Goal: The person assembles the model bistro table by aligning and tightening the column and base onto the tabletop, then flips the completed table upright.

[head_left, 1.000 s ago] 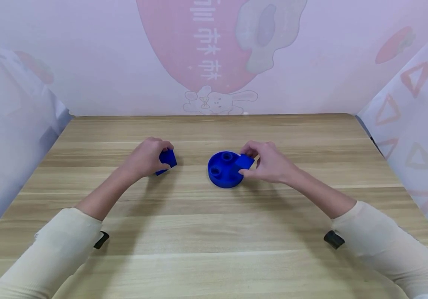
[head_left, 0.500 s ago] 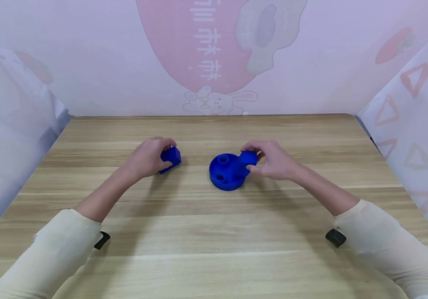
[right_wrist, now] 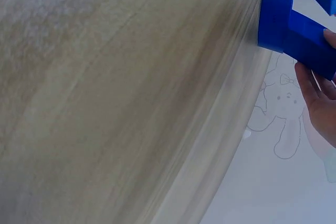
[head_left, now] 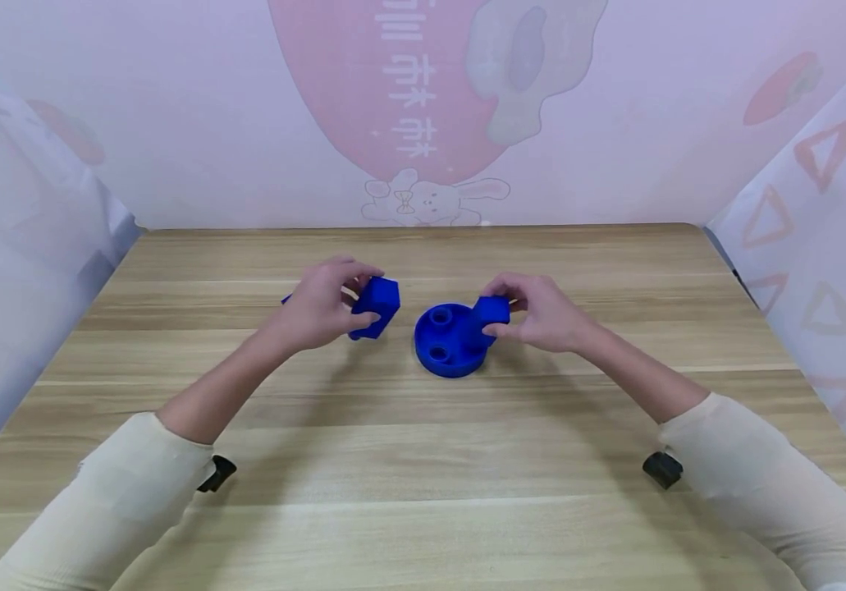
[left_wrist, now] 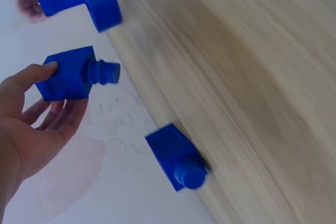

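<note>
In the head view my left hand (head_left: 317, 308) holds a blue block (head_left: 380, 305) up off the table, fingers at the back and thumb in front. The left wrist view shows a ridged peg (left_wrist: 107, 72) sticking out of that block's lower end. My right hand (head_left: 546, 316) grips a second blue block (head_left: 493, 310), which stands upright at the right side of a round blue base (head_left: 452, 367). Two round sockets (head_left: 440, 354) show on the base. A third blue block (left_wrist: 170, 153) with a peg rests on the table, mostly hidden behind my left hand in the head view.
The wooden table (head_left: 423, 460) runs back to a printed cloth wall (head_left: 208, 123). Cloth also hangs at the left and right sides. A black wrist device (head_left: 663, 469) shows at each sleeve.
My left hand has lifted its block off the table and moved it right, towards the base. My right hand's block has tipped upright on the base, and that hand is now nearly still.
</note>
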A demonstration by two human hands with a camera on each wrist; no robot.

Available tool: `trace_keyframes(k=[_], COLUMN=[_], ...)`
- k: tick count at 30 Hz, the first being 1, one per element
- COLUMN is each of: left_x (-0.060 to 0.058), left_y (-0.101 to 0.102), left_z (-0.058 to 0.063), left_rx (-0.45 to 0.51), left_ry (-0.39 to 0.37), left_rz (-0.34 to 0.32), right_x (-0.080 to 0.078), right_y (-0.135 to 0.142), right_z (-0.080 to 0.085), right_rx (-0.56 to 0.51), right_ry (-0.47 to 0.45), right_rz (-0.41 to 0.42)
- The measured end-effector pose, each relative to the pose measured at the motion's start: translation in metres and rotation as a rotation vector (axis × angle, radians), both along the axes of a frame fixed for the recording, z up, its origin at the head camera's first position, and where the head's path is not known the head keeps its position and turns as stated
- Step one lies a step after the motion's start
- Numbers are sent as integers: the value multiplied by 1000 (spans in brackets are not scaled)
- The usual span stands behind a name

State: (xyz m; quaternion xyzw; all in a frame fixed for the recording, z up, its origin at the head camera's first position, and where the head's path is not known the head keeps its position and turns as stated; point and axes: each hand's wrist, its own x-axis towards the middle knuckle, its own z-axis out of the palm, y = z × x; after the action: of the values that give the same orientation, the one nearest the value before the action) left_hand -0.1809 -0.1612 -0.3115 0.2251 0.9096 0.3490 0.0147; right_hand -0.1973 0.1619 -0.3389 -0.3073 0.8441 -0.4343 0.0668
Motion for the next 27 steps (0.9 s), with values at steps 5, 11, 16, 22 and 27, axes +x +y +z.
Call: trace_keyframes(k=[5, 11, 16, 22, 27], left_x=[4, 5, 5, 5, 6], left_y=[12, 25, 36, 48, 52], left_z=[3, 2, -3, -8, -13], left_rx=[144, 253, 351, 434, 397], left_ry=[-76, -158, -222, -285, -278], left_rz=[-32, -53, -65, -114, -152], right_x=[-2, -3, -3, -2, -1], right_y=[0, 0, 0, 0, -1], right_z=[-2, -1, -1, 0, 1], right_rx=[-33, -34, -32, -41, -36], right_ry=[-19, -19, -21, -26, -31], right_rz=[10, 15, 14, 16, 20])
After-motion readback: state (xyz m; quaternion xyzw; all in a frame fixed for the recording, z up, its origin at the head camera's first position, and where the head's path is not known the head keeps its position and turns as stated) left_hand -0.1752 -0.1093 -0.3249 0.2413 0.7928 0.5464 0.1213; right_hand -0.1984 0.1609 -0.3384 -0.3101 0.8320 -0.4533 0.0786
